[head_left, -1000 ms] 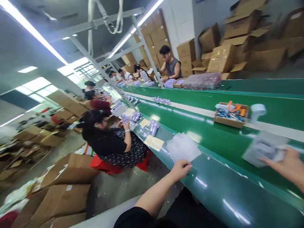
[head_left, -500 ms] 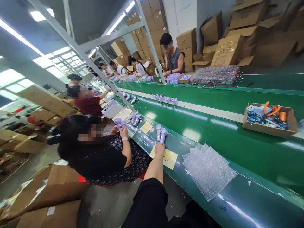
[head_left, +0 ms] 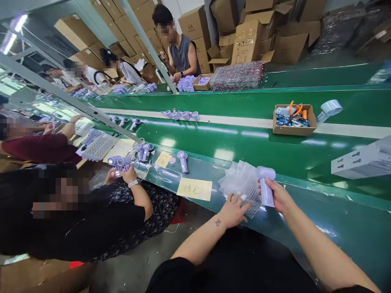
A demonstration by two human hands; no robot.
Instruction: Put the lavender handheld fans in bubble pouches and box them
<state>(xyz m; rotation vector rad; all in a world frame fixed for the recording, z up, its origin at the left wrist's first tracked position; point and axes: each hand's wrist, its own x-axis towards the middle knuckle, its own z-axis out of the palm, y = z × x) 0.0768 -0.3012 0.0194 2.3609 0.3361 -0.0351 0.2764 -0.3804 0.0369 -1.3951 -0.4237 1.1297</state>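
My right hand (head_left: 282, 196) is closed around the handle of a light purple handheld fan (head_left: 266, 185), held upright just over the near bench at the right edge of the bubble wrap. A fanned-out stack of clear bubble wrap sheets (head_left: 233, 177) lies on the bench. My left hand (head_left: 233, 209) rests on the stack's near edge, fingers spread and holding nothing that I can see. Farther left, another purple handheld fan (head_left: 183, 162) lies on the bench behind a yellow paper note (head_left: 195, 189) with handwriting.
On my left, a seated co-worker's hand (head_left: 130, 175) holds purple fans (head_left: 119, 162). Past the near bench runs a green conveyor (head_left: 207, 138). A cardboard box of tools (head_left: 295, 128) and a roll of clear tape (head_left: 331, 108) stand there. A grey metal housing (head_left: 363, 158) juts in at right.
My view has swung right. The hand that gripped a fan beside another has left that spot, where one fan remains. A fan is now in my right hand, and my left lies on the bubble wrap.
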